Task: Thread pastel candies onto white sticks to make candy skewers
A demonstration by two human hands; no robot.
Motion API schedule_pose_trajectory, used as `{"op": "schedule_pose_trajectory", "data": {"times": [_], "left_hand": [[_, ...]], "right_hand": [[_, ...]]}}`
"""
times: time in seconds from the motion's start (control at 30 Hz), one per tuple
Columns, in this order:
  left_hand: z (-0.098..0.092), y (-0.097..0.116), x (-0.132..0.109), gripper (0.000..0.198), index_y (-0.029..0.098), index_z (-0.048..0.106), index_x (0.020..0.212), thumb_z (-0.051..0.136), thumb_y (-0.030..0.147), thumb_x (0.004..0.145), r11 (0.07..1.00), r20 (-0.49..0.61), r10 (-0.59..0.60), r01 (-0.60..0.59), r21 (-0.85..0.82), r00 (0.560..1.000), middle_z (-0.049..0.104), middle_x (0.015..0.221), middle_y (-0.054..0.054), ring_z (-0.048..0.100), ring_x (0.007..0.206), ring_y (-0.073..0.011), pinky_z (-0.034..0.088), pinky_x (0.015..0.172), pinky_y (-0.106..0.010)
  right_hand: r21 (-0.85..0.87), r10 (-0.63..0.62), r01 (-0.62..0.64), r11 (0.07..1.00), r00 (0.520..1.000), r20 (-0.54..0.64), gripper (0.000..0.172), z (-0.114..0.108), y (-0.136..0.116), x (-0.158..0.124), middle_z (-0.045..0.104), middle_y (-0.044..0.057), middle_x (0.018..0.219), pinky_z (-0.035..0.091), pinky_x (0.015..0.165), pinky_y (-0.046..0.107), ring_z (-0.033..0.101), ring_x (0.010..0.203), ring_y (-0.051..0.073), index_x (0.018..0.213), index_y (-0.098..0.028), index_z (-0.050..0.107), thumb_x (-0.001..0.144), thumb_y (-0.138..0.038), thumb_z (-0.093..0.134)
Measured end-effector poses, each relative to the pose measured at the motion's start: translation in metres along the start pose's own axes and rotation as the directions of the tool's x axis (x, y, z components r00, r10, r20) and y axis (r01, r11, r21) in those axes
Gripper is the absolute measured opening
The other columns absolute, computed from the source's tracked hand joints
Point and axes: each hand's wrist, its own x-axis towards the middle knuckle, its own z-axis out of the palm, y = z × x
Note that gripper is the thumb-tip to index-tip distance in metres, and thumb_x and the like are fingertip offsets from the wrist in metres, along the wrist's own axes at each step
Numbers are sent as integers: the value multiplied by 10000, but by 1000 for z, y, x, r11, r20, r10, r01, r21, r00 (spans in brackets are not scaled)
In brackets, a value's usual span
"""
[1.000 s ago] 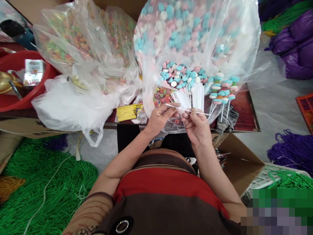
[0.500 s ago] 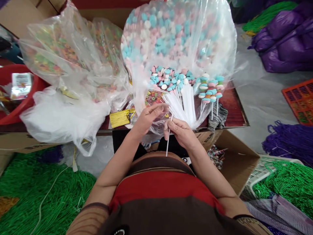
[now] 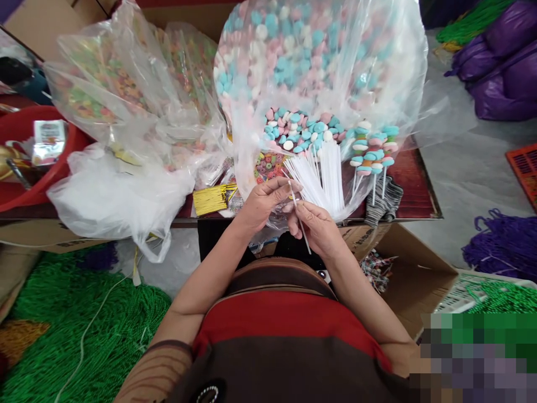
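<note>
We had one thin, plain white stick (image 3: 306,238) slanting between our two hands, pinched near its middle in the grip of the right hand (image 3: 316,223); its lower end stuck out towards us, its upper end lay against the left hand (image 3: 262,204), whose grip we could not tell as closed or loose; just beyond fanned a heap of white sticks (image 3: 332,176), too many to count; to its right lay three candy skewers (image 3: 375,154), blue, pink and white; behind them on the counter (image 3: 419,196) sat one big bag of pastel sweets (image 3: 308,53).
</note>
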Motion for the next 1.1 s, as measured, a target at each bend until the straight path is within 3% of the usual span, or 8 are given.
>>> {"op": "schedule_pose_trajectory", "data": {"times": [0.17,0.3,0.4,0.53,0.67,0.8,0.9,1.1], "left_hand": [[-9,-10,4,317,216,755,844,803,526,796,999,-16,-35,35,-3,999,721,820,-24,663,768,-153,545,756,-290],[-25,-4,17,209,215,764,994,721,386,883,959,-165,49,-1,282,985,736,887,-24,667,792,-144,522,783,-277],[-34,9,39,174,215,779,1000,626,245,924,796,-188,213,-59,602,959,746,907,-28,670,833,-161,508,839,-292],[-31,21,84,222,218,796,932,589,144,899,505,-53,327,-127,854,944,749,978,-54,663,1016,-241,479,966,-356],[-26,19,133,232,169,797,922,568,142,909,233,-59,274,-7,972,960,718,1029,-140,627,1119,-339,431,1028,-459],[-26,14,163,256,69,780,1036,637,231,897,-52,-82,156,91,994,984,689,1165,-238,578,1210,-418,389,1072,-530],[-24,12,170,324,33,763,1091,643,256,889,-145,-105,112,120,982,988,685,1195,-261,571,1236,-436,401,1070,-533],[-26,13,157,311,92,770,1095,581,249,905,-200,-28,98,47,979,995,680,1256,-229,556,1282,-400,378,1089,-492]], "right_hand": [[35,81,-80,996,996,-31,394,-7,-1,-4,591,-45,490,215,390,209,371,374,62,883,-194,740,792,-572,800],[64,33,-22,998,984,-176,362,-20,-2,-2,538,-62,477,115,393,212,280,384,45,915,-194,773,737,-499,851],[82,-22,46,996,962,-273,319,-28,-6,4,523,-64,513,134,402,217,278,408,47,947,-195,785,739,-433,832],[83,-47,78,994,946,-322,268,-31,-6,11,525,-65,546,180,404,221,296,415,53,980,-191,776,753,-331,743],[62,-52,75,995,946,-321,261,-30,-1,15,511,-70,538,180,410,218,298,415,50,975,-182,757,773,-343,722],[58,-58,80,995,949,-310,284,-32,2,17,489,-77,542,182,413,223,294,418,51,982,-184,747,800,-402,736],[83,-56,85,993,950,-307,294,-35,2,17,482,-80,538,180,414,224,290,415,51,980,-184,741,801,-417,749],[115,-54,92,989,951,-304,315,-36,5,17,497,-81,531,176,421,216,302,407,44,992,-179,745,793,-423,767]]}}
